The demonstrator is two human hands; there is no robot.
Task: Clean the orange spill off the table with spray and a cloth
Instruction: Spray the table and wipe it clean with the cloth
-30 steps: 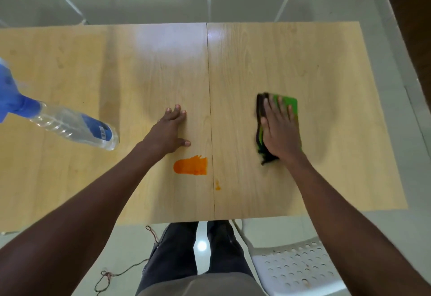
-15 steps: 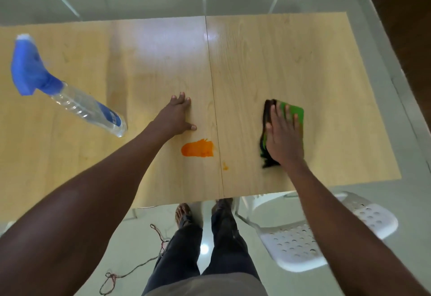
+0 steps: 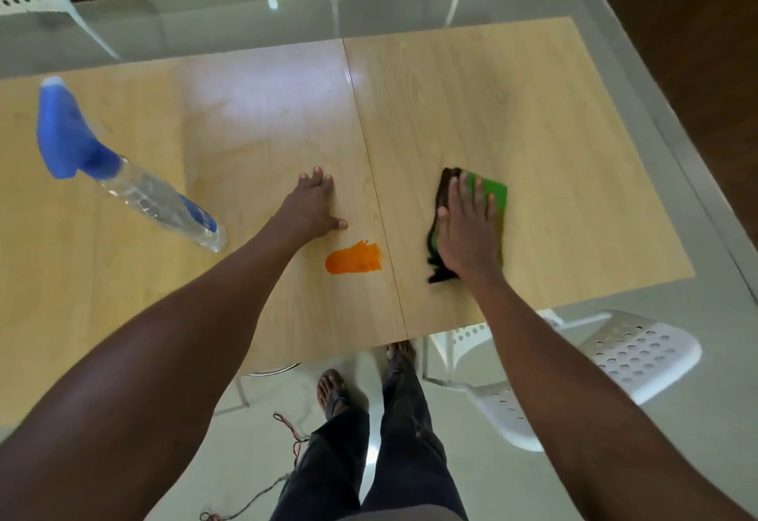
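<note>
Two hands are down on the wooden table (image 3: 533, 118), both with the fingers stretched out flat. The right hand (image 3: 467, 233) lies palm-down on the cloth (image 3: 490, 192), fingers straight and slightly spread, pressing it onto the wood rather than curling round it. What shows of the cloth is a bright green corner past the fingertips and dark folds along the thumb side and below the heel of the hand.

The left hand (image 3: 309, 209) rests flat on the bare wood, fingers together and pointing away from the person, thumb stuck out sideways; it holds nothing. Just below that thumb, near it but not touching, sits the orange spill (image 3: 355, 262), a smeared blot right against the seam between the two tabletop boards, on the left board. The cloth is on the right board, across the seam from the spill and apart from it.

Well off to the left stands the spray bottle (image 3: 164, 200), clear with a blue trigger head, untouched by either hand. White perforated chairs (image 3: 640, 352) stand around the table.
</note>
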